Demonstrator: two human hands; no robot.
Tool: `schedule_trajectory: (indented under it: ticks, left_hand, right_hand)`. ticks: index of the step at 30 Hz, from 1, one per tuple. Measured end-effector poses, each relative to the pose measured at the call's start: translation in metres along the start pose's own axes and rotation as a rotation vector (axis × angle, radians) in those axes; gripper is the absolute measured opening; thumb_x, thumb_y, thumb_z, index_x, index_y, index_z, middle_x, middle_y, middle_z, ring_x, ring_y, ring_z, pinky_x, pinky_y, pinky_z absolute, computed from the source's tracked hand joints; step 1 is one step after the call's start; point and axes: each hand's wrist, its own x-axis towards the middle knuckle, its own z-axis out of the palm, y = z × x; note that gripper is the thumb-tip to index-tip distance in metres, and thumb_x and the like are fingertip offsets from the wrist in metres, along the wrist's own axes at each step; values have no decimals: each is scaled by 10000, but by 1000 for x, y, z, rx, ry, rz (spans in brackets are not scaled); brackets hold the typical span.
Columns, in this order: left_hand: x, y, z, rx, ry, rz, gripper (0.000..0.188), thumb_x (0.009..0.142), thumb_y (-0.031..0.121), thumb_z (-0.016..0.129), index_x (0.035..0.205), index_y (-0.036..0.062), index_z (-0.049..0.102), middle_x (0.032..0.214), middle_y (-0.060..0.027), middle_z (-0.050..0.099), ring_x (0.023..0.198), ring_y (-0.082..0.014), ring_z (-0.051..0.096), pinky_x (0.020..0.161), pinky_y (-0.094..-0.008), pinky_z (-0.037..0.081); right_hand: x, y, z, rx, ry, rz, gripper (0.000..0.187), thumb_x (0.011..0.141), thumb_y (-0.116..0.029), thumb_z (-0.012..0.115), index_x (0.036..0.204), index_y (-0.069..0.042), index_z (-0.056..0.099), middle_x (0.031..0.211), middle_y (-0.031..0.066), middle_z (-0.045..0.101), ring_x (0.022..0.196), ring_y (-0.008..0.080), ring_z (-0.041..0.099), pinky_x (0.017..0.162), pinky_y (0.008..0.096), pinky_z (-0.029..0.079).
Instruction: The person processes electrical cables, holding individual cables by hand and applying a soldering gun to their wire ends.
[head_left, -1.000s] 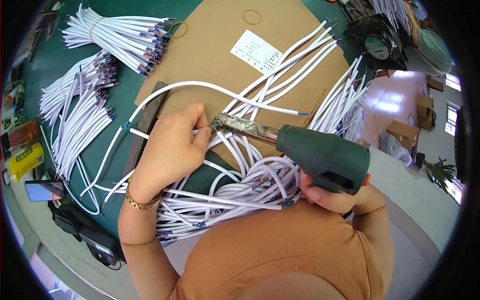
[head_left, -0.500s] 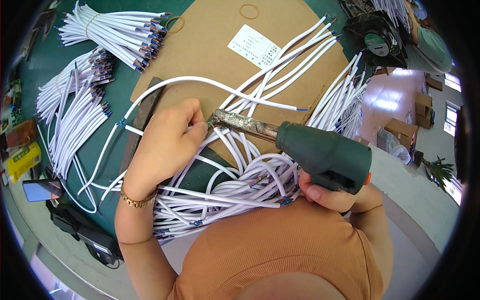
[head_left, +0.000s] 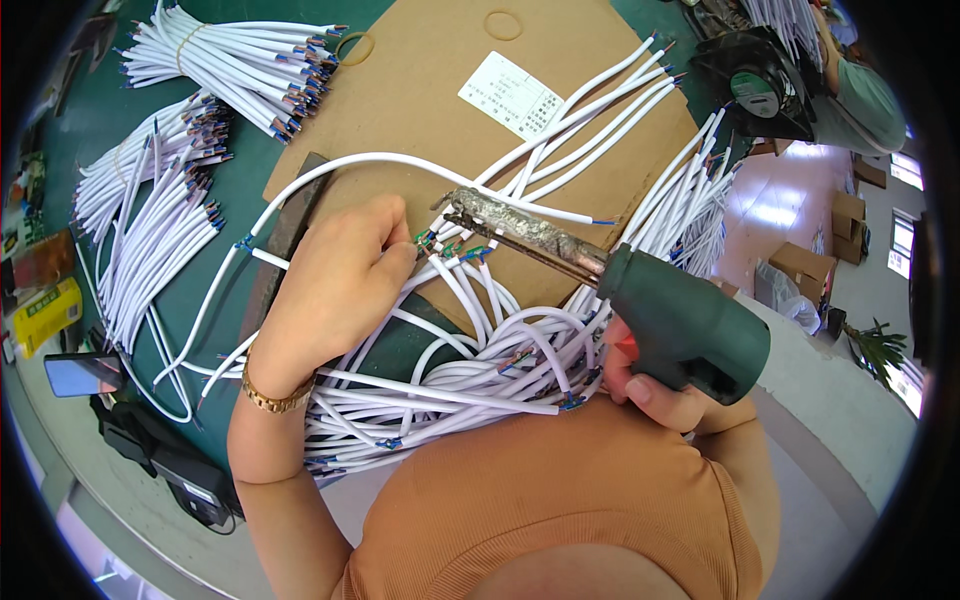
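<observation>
My left hand [head_left: 345, 285], thumb and forefinger pressed together, pinches the stripped coloured wire ends [head_left: 428, 242] of a white cable over the cardboard. My right hand [head_left: 655, 395] is wrapped round the handle of a dark green soldering gun [head_left: 690, 325] with a red trigger. Its scorched metal tip hovers just above and right of the left fingertips, apart from the wires. Beside the pinch, more cable joints with blue and green wires [head_left: 475, 253] lie in a row. A tangle of white cables [head_left: 480, 370] spreads between my arms and against my body.
Brown cardboard [head_left: 400, 110] with a white label covers the green table [head_left: 250, 170]. Bundled white cables [head_left: 225, 60] lie at the far left, more cables [head_left: 680, 205] at the right. A phone [head_left: 82, 375] sits left. A black fan [head_left: 755, 85] and another person's arm [head_left: 865, 100] are far right.
The soldering gun in my right hand has moved right, and its tip has come away from the wire ends at my left fingertips. My left hand stays nearly in place.
</observation>
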Motion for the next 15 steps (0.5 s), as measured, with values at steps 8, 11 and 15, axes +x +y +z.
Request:
schedule_trajectory:
  ticks: [8,11,15]
  left_hand:
    - [-2,-6,3,26,43,61,141,811,105,515,739,-16,507,685,-196,551,677,-363,536,637,-451,405]
    - [-3,-13,5,-36,44,29,140,812,117,558,772,-17,541,683,-163,572,653,-293,551,633,-402,432]
    - [-8,-11,5,-214,74,22,91,833,72,594,810,-11,566,718,-59,590,682,-125,545,630,-269,439]
  right_hand:
    - [-4,11,14,293,117,79,499,811,-299,664,1145,-21,419,649,82,532,607,166,553,585,292,462]
    - [-5,14,18,334,168,-2,540,803,-344,688,1141,-25,414,630,71,508,581,167,540,551,294,460]
    - [-6,12,22,358,217,-39,573,790,-380,711,1139,-33,418,620,60,489,557,164,525,520,293,455]
